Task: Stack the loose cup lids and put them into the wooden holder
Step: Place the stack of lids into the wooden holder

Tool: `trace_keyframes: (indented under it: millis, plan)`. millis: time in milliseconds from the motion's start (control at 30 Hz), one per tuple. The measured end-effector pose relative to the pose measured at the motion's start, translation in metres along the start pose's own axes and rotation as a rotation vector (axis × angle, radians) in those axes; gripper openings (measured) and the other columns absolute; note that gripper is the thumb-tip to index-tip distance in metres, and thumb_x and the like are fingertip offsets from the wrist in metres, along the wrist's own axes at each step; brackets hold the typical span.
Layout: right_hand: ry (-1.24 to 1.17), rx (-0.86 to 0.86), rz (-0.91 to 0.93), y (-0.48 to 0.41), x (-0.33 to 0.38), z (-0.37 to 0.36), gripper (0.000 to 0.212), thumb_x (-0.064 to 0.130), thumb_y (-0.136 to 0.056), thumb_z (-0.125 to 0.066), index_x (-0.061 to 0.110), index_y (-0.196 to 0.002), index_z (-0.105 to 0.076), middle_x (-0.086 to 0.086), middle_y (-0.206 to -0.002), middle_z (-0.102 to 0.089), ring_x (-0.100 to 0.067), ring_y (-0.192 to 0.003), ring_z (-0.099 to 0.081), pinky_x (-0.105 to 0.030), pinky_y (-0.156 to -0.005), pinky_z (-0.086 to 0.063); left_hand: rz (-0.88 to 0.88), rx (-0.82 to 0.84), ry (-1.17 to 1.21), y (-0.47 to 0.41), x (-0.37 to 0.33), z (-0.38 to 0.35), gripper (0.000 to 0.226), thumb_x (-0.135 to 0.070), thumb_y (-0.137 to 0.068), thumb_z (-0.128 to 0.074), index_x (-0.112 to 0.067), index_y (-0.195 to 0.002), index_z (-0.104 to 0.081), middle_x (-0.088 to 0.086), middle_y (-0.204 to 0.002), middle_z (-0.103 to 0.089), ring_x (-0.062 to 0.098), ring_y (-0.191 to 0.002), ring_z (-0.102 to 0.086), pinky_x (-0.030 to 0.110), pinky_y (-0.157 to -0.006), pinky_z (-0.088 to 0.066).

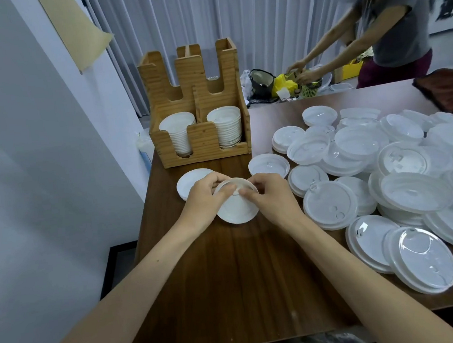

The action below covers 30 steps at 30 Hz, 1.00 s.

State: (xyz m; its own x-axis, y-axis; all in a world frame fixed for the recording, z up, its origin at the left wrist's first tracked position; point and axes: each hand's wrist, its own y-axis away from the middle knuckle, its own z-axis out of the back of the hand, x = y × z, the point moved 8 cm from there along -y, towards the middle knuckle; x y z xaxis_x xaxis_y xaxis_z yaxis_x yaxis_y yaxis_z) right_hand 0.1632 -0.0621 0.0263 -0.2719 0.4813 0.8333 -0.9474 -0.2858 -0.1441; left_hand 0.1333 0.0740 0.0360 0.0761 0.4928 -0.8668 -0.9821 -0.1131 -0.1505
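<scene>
In front of the wooden holder point(203, 146), the left hand point(206, 199) and right hand point(272, 198) both pinch the held lids point(237, 210) by the rim. Right of the holder, a large loose-lid pile point(402, 171) remains. The holder's two front slots contain partial stacks, so most work appears outstanding.

White lid point(237, 209), cloudy translucent-white heap of lids point(404, 195), pale honey-brown holder point(203, 140) with wood grain, dark brown table point(230, 276) streaked with grain, pale grey curtain point(260, 16) in vertical folds, yellow bag point(283, 84), grey shirt point(400, 35).
</scene>
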Motion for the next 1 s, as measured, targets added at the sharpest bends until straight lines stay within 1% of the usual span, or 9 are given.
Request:
trace_keyframes:
  millis: [67,133,300,500,633,733,800,900,1000]
  plan:
    - [0.008,-0.023,-0.015,-0.004,0.0,0.001,0.017,0.025,-0.09,-0.063,0.013,-0.101,-0.069,0.004,-0.091,-0.066,-0.011,-0.088,-0.061,-0.032,-0.076,-0.052,0.026,-0.012,0.039,-0.001,0.005,0.004,0.013,-0.022,-0.092,-0.058,-0.015,-0.102,-0.062,-0.01,-0.092,-0.06,0.004,-0.09,-0.055,0.011,-0.07,-0.043]
    - [0.021,-0.011,0.0,-0.006,0.004,-0.002,0.018,0.027,-0.091,-0.062,0.014,-0.101,-0.069,0.005,-0.09,-0.065,-0.009,-0.085,-0.06,-0.027,-0.071,-0.049,0.017,-0.029,0.046,0.0,0.006,0.009,0.01,-0.021,-0.091,-0.059,-0.016,-0.097,-0.064,-0.007,-0.088,-0.062,0.002,-0.086,-0.056,0.009,-0.068,-0.043]
    - [0.015,0.11,0.059,-0.006,0.011,-0.018,0.015,0.023,-0.091,-0.063,0.015,-0.101,-0.07,0.005,-0.091,-0.066,-0.006,-0.083,-0.057,-0.015,-0.066,-0.04,0.016,0.029,0.03,0.006,0.015,0.005,0.009,-0.022,-0.088,-0.063,-0.018,-0.095,-0.068,-0.001,-0.087,-0.066,0.009,-0.086,-0.059,0.019,-0.072,-0.048]
    - [0.101,0.003,0.016,-0.01,0.008,-0.017,0.021,0.017,-0.094,-0.057,0.009,-0.109,-0.069,-0.001,-0.102,-0.068,-0.01,-0.091,-0.057,-0.019,-0.072,-0.041,0.091,-0.057,0.108,0.017,0.031,0.015,0.02,-0.022,-0.09,-0.061,-0.015,-0.109,-0.066,-0.009,-0.098,-0.067,-0.001,-0.092,-0.061,0.016,-0.079,-0.051]
    - [0.15,0.046,-0.012,-0.01,0.006,-0.026,0.016,0.016,-0.094,-0.057,0.011,-0.104,-0.068,0.003,-0.093,-0.062,-0.009,-0.086,-0.055,-0.021,-0.072,-0.043,0.111,-0.094,0.061,0.023,0.038,0.017,0.014,-0.021,-0.09,-0.062,-0.015,-0.102,-0.066,-0.007,-0.093,-0.067,0.007,-0.091,-0.062,0.023,-0.079,-0.052]
    - [0.242,0.133,-0.049,-0.01,-0.002,-0.031,0.015,0.017,-0.093,-0.057,0.01,-0.1,-0.068,0.003,-0.084,-0.06,-0.013,-0.081,-0.056,-0.021,-0.064,-0.041,0.154,-0.035,0.028,0.025,0.043,0.011,0.01,-0.022,-0.089,-0.063,-0.015,-0.096,-0.065,-0.004,-0.089,-0.067,0.009,-0.088,-0.063,0.026,-0.076,-0.053]
    - [0.296,0.179,-0.061,-0.009,-0.008,-0.03,0.018,0.022,-0.092,-0.058,0.01,-0.097,-0.07,0.002,-0.081,-0.062,-0.013,-0.076,-0.058,-0.023,-0.062,-0.045,0.152,-0.003,-0.044,0.026,0.042,0.008,0.008,-0.023,-0.089,-0.063,-0.016,-0.093,-0.065,-0.003,-0.084,-0.066,0.01,-0.081,-0.062,0.022,-0.069,-0.052]
    - [0.363,0.02,-0.044,-0.008,-0.011,-0.011,0.027,0.037,-0.09,-0.059,0.014,-0.099,-0.071,0.0,-0.095,-0.064,-0.012,-0.085,-0.059,-0.03,-0.071,-0.052,0.098,-0.007,-0.154,0.024,0.031,0.007,0.006,-0.023,-0.089,-0.062,-0.018,-0.093,-0.063,-0.007,-0.072,-0.058,0.006,-0.066,-0.053,0.009,-0.057,-0.042]
    - [0.398,-0.167,-0.003,-0.008,-0.012,0.005,0.036,0.045,-0.091,-0.057,0.014,-0.105,-0.069,-0.003,-0.109,-0.052,-0.017,-0.1,-0.052,-0.029,-0.073,-0.045,0.076,-0.026,-0.227,0.02,0.024,0.005,0.011,-0.022,-0.089,-0.062,-0.015,-0.097,-0.063,-0.007,-0.07,-0.054,0.007,-0.064,-0.051,0.008,-0.055,-0.04]
